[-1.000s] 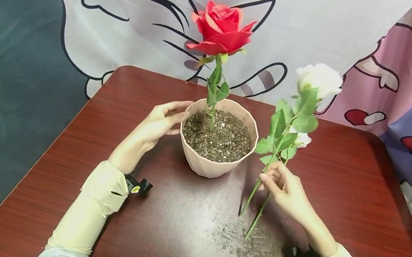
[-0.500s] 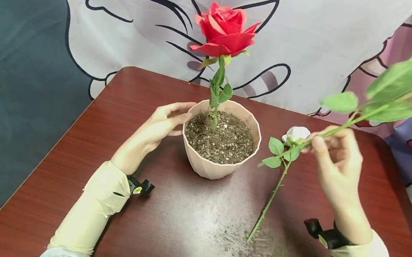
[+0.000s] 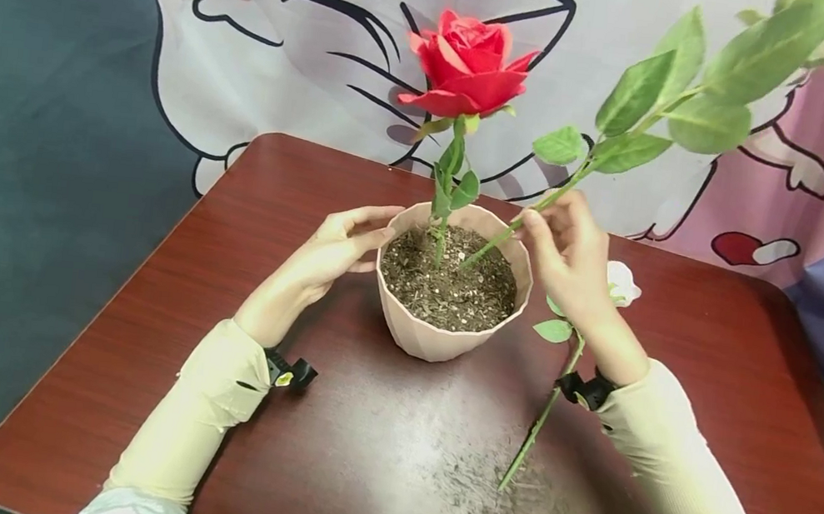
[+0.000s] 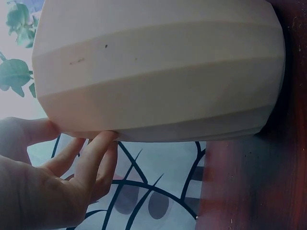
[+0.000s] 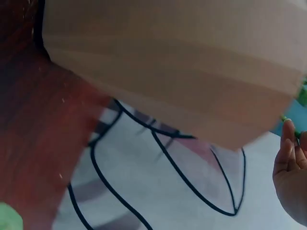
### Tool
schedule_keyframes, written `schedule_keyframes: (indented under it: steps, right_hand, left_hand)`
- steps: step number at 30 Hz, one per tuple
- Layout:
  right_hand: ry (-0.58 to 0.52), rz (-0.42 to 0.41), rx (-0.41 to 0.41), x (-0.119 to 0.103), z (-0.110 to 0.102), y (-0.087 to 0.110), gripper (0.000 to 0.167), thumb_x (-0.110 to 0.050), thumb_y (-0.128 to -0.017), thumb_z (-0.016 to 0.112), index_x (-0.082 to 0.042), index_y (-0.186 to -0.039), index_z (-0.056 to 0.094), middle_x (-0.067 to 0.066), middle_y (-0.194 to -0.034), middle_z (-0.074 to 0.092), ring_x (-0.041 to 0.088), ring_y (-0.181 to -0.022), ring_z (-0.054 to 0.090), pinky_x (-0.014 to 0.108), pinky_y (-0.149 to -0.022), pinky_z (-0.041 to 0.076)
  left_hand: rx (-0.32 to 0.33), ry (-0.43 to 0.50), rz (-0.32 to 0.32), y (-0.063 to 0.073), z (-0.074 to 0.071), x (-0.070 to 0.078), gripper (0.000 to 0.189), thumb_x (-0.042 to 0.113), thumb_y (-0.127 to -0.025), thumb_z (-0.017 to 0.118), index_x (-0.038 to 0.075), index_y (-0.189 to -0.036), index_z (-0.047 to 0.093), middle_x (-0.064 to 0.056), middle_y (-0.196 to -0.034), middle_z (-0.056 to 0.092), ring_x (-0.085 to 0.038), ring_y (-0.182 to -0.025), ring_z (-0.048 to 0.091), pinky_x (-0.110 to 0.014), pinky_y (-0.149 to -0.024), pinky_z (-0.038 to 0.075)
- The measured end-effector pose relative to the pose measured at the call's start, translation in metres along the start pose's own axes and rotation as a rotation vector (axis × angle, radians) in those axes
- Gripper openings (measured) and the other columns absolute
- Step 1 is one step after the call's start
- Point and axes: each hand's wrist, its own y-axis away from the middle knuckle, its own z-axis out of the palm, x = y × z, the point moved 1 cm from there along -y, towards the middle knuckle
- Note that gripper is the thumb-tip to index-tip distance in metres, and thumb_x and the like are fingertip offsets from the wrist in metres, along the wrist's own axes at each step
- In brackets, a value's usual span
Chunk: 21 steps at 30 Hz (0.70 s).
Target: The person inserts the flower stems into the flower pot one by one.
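A red rose (image 3: 470,66) stands upright in the soil (image 3: 445,298) of a pale pink faceted flowerpot (image 3: 422,335). My left hand (image 3: 325,252) rests its fairly straight fingers (image 4: 98,151) against the pot's left side, close below the rim. Over the pot's right rim, my right hand (image 3: 571,253) pinches the stem of a white rose (image 3: 631,142) between thumb and fingers. That stem slants down to the left, its lower end at the soil to the right of the red rose. Its bloom runs past the upper right edge of the head view.
Another white rose (image 3: 623,284) lies on the brown table (image 3: 331,450), partly hidden behind the right forearm. Soil crumbs and smears (image 3: 500,492) mark the tabletop near its stem end. A cartoon-printed cloth (image 3: 336,115) hangs behind the table.
My right hand has lifted a white rose off the table, swung it out to the right, then brought its stem over the pot to the soil. The left hand stays at the pot.
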Motion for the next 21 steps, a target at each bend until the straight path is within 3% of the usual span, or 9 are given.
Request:
schedule_keyframes:
  steps: [3, 8, 12, 18, 21]
  right_hand:
    - [0.086, -0.006, -0.042, 0.008, 0.008, 0.001, 0.01, 0.001, -0.092, 0.054, 0.008, -0.096, 0.049, 0.015, -0.074, 0.064, 0.011, -0.065, 0.06, 0.016, -0.057, 0.046]
    - [0.209, -0.062, -0.113, 0.019, 0.014, 0.0, 0.009, -0.004, -0.093, 0.056, 0.002, -0.096, 0.05, 0.007, -0.069, 0.065, 0.007, -0.053, 0.054, 0.015, -0.047, 0.038]
    - [0.209, -0.092, -0.134, 0.024, 0.015, -0.002, 0.008, -0.003, -0.092, 0.056, 0.001, -0.094, 0.05, 0.004, -0.067, 0.064, 0.006, -0.051, 0.052, 0.015, -0.046, 0.037]
    - [0.138, -0.043, -0.179, 0.028, 0.017, 0.0, 0.008, -0.001, -0.091, 0.057, 0.002, -0.093, 0.05, 0.005, -0.066, 0.062, 0.017, -0.053, 0.055, 0.016, -0.047, 0.039]
    - [0.15, -0.044, -0.203, 0.026, 0.018, 0.0, 0.008, -0.002, -0.09, 0.057, 0.0, -0.094, 0.05, 0.004, -0.065, 0.062, 0.012, -0.05, 0.052, 0.017, -0.045, 0.037]
  left_hand:
    - [-0.003, 0.0, -0.003, -0.001, 0.001, 0.0, 0.042, 0.016, -0.095, 0.053, 0.014, -0.137, 0.048, -0.005, -0.136, 0.048, -0.022, -0.117, 0.052, -0.045, -0.09, 0.046]
    - [0.004, -0.002, -0.01, 0.0, 0.0, 0.0, 0.043, 0.015, -0.095, 0.053, 0.014, -0.137, 0.047, -0.006, -0.137, 0.048, -0.022, -0.119, 0.05, -0.046, -0.091, 0.045]
    - [-0.003, 0.002, -0.005, -0.001, 0.001, -0.001, 0.043, 0.016, -0.095, 0.053, 0.014, -0.137, 0.047, -0.007, -0.137, 0.048, -0.022, -0.12, 0.049, -0.046, -0.091, 0.045]
    - [0.001, 0.013, -0.007, -0.002, 0.001, -0.002, 0.043, 0.016, -0.095, 0.054, 0.015, -0.137, 0.048, -0.006, -0.134, 0.049, -0.021, -0.118, 0.05, -0.045, -0.091, 0.046]
    - [-0.004, 0.012, -0.007, -0.002, 0.001, -0.002, 0.043, 0.016, -0.095, 0.053, 0.015, -0.137, 0.048, -0.006, -0.134, 0.049, -0.021, -0.119, 0.05, -0.045, -0.091, 0.045]
